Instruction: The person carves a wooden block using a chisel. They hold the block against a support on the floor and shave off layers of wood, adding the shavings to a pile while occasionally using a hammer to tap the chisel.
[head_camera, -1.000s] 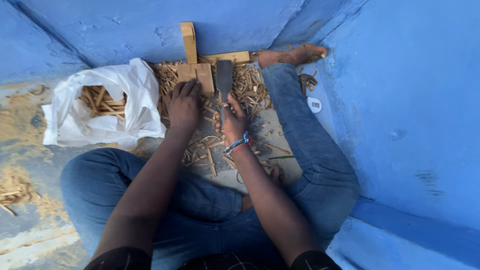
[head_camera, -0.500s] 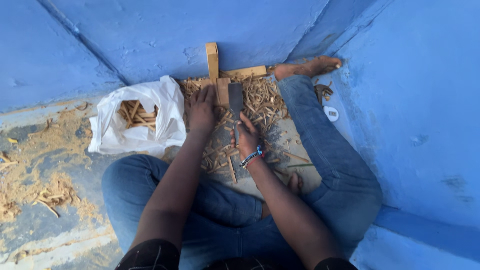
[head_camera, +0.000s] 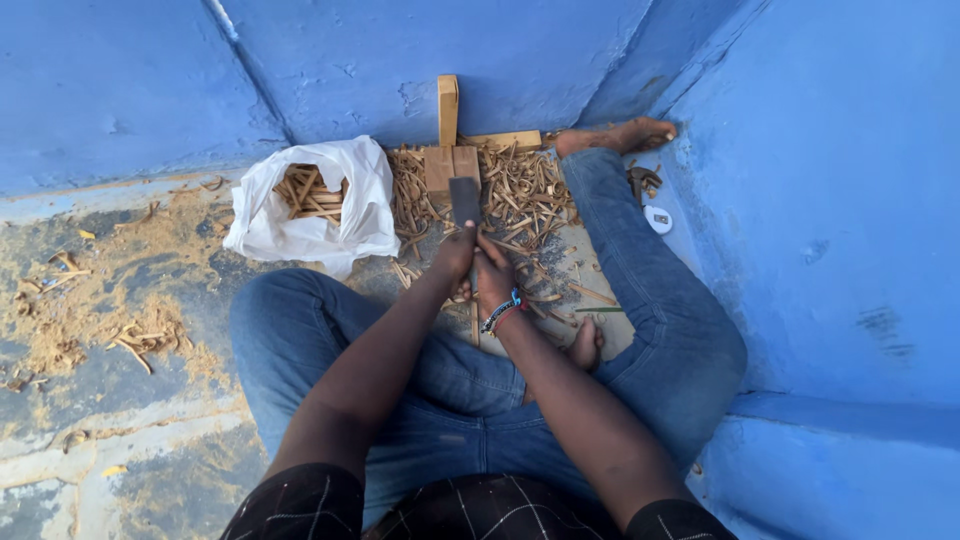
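Observation:
I sit on the floor in blue jeans, with both hands out over a litter of wood strips (head_camera: 520, 190). My right hand (head_camera: 493, 283), with a beaded band at the wrist, is shut on the handle of a flat dark blade (head_camera: 465, 200). The blade points away from me toward a small wooden block (head_camera: 450, 165). My left hand (head_camera: 456, 256) lies pressed against the right one at the blade's base, fingers curled; whatever it grips is hidden. A thin stick (head_camera: 474, 328) pokes out below the hands.
A white plastic bag (head_camera: 350, 215) with cut wood sticks lies open to the left. An upright wooden post (head_camera: 447, 100) leans on the blue wall. My bare foot (head_camera: 625, 135) rests by the right wall, near a small white object (head_camera: 658, 219). Sawdust covers the floor at left.
My left hand has drawn back from the wooden block to sit beside my right hand. The blade stays pointed at the block. The view has shifted a little.

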